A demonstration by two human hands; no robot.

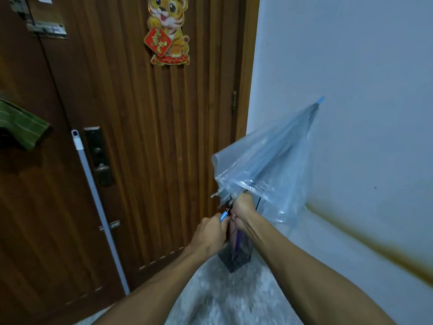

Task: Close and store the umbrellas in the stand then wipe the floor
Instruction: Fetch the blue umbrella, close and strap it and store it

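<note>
While the clear umbrella (pixel 264 160) is only half folded, the right hand (pixel 243 213) grips its shaft under the canopy and the left hand (pixel 210 233) closes on the blue handle (pixel 224 216), above the stand (pixel 234 259) in the corner; storing and floor wiping remain.

My feed is dim and bluish — the wall (pixel 351 66) catches the most light, the door (pixel 140 137) stays dark. Wide-angle bending curves the edges. The floor (pixel 222 301) smears with motion blur — faint glare glints on the umbrella (pixel 264 160) plastic.
</note>
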